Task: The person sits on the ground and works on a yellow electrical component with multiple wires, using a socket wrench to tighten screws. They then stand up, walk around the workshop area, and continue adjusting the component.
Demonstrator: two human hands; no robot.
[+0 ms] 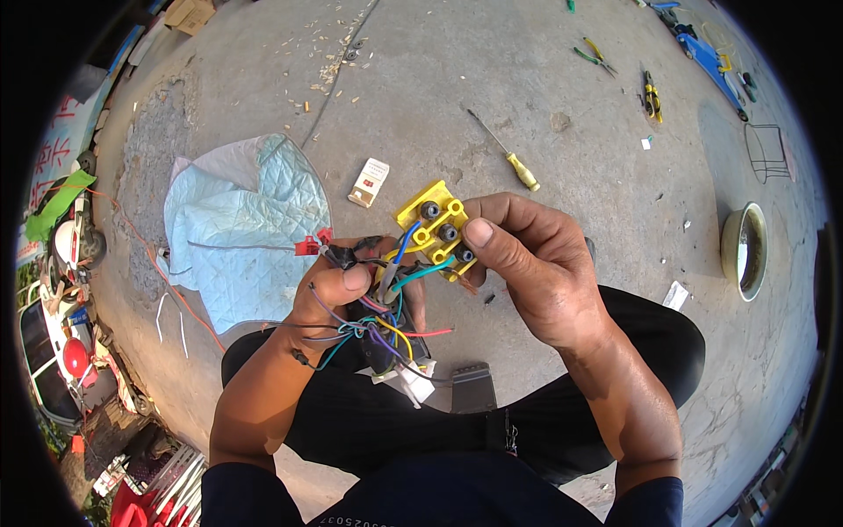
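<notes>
My right hand [537,268] pinches a yellow plastic terminal block [404,216] between thumb and fingers at its right side. Three dark round bolt heads show on its face. A blue wire [406,239], a yellow one and a green wire [426,276] run from the block toward my left hand [332,290], whose fingers are closed round a bundle of wires [386,283]. Loose thin wires in several colours [369,327] spread below that hand, over a black part [379,351] that is mostly hidden. A red connector [309,245] sticks out at its upper left.
A light blue quilted cloth [237,237] lies on the concrete at left, near a small white box [369,182]. Ahead are a screwdriver [518,167], green-and-yellow pliers [597,57] and yellow-black pliers [652,98]. A metal bowl [731,250] stands at right. Vehicles line the left.
</notes>
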